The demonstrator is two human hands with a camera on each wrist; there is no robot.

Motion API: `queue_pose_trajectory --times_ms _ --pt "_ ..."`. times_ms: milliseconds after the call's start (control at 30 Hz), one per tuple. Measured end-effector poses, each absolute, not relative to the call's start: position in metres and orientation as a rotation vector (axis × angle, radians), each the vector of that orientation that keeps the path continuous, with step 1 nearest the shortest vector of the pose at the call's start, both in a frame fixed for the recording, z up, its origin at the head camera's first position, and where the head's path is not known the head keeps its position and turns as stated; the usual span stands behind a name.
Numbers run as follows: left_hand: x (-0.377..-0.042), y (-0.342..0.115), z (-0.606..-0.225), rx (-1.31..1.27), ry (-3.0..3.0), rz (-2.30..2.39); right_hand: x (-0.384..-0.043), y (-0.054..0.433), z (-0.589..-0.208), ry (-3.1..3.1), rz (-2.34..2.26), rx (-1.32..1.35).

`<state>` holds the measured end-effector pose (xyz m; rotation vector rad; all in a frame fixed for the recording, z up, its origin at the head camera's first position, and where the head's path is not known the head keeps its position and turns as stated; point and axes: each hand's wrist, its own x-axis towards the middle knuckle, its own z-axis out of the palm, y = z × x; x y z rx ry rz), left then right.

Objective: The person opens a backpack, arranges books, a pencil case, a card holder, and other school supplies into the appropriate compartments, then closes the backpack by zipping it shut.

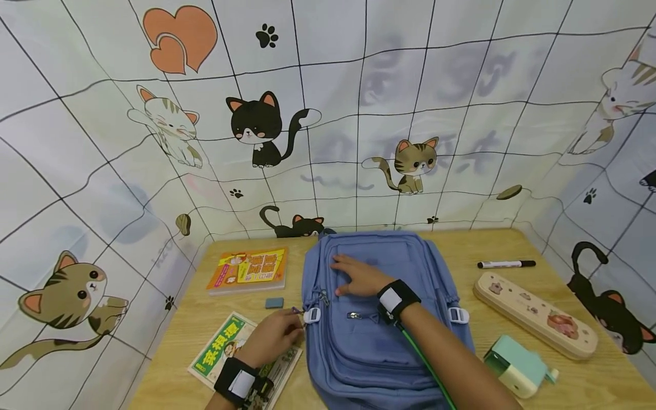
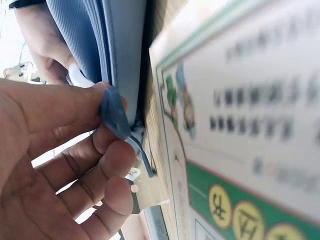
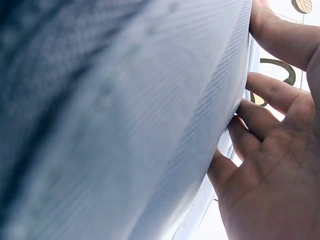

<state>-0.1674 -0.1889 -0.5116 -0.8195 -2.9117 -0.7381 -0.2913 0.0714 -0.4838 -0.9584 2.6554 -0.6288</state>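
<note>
Blue backpack (image 1: 366, 336), long axis near-to-far, just right of left hand (image 1: 274, 339), thumb and finger pinching blue pull tab (image 2: 115, 114); right hand (image 1: 363, 278), fingers apart, rests atop backpack.

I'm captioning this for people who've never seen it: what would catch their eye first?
Likely the big blue backpack in the middle of the wooden table, with the right hand on its front and the left hand pinching a blue tab by its left edge. Behind it, the cat-print backdrop fills the upper head view.
</note>
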Motion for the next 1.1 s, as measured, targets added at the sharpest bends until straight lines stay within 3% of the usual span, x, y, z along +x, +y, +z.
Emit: queue_pose_trajectory --times_ms 500,1100 --pt "-0.124 -0.177 -0.503 -0.931 -2.977 -0.759 -0.290 0.070 -0.485 2.671 -0.632 -0.926" --pt "-0.098 -0.168 -0.482 -1.162 -3.119 -0.936 -0.286 0.069 -0.482 2.682 -0.646 -0.920"
